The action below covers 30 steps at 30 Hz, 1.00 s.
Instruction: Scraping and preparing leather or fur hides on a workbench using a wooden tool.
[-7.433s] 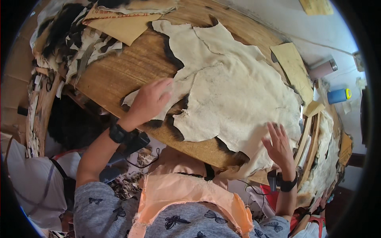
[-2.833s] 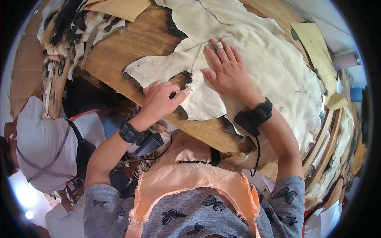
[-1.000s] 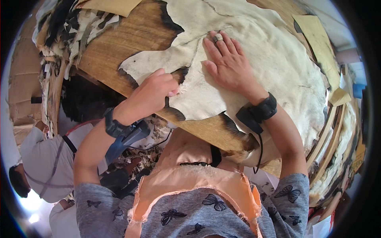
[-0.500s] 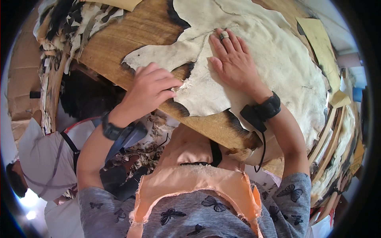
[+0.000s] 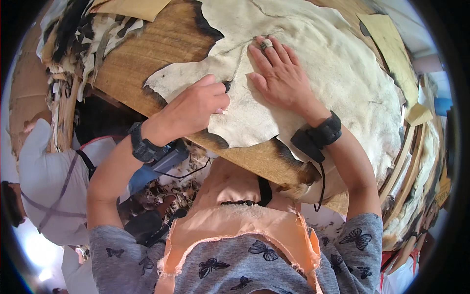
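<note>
At left, black-and-white fur scraps (image 5: 92,41); wooden tabletop (image 5: 152,51); left hand (image 5: 196,107), fingers curled together, clamped on near edge of pale hide (image 5: 340,88), spread fur side down over tabletop; right hand (image 5: 283,78), palm flat on hide, fingers slightly apart; far right, yellowish card piece (image 5: 391,61).

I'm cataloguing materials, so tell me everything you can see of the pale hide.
The hide looks like soft, cream leather, with dark hair fringing parts of its ragged edge. Seam-like lines cross its upper part. It lies spread, pale side up, on the wooden table, running past the picture's top. The right hand rests flat on it; the left hand curls at its near edge, its grip unclear.
</note>
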### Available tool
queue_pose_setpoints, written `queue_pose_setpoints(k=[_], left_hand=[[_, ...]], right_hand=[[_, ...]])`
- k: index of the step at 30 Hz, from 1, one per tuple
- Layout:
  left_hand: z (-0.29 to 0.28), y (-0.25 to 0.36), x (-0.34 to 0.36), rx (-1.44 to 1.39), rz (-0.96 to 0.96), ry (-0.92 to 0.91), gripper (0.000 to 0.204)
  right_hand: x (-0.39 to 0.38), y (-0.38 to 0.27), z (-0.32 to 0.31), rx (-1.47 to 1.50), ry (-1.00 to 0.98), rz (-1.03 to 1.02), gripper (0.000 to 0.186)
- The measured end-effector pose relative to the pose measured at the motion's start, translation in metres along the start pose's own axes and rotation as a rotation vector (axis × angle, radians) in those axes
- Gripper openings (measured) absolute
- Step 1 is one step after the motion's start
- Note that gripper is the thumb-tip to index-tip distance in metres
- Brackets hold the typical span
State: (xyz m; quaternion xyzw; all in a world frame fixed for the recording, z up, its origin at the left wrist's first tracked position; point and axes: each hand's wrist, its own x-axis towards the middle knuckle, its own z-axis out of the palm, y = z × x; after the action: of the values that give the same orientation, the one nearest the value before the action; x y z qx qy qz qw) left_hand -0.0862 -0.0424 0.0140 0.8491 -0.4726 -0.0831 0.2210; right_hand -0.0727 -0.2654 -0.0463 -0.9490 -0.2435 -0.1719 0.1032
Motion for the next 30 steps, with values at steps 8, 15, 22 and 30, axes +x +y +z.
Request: queue_pose_setpoints(k=[8,15,22,30], left_hand=[[-0.009,0.009,-0.002,-0.011,-0.021,-0.019,0.006],[-0.023,0.010,-0.050,-0.049,-0.121,-0.356,0.003],[-0.059,0.025,-0.105,0.232,-0.459,-0.216,0.016],[-0.019,0.044,-0.041,-0.044,-0.176,0.084,0.021]], right_hand=[[0.001,-0.001,-0.002,0.050,0.039,-0.007,0.049],[0.002,0.002,-0.001,0.093,0.027,0.016,0.049],[0.001,-0.002,0.000,0.068,0.053,0.018,0.050],[-0.002,-0.002,0.002,0.077,0.046,0.043,0.052]])
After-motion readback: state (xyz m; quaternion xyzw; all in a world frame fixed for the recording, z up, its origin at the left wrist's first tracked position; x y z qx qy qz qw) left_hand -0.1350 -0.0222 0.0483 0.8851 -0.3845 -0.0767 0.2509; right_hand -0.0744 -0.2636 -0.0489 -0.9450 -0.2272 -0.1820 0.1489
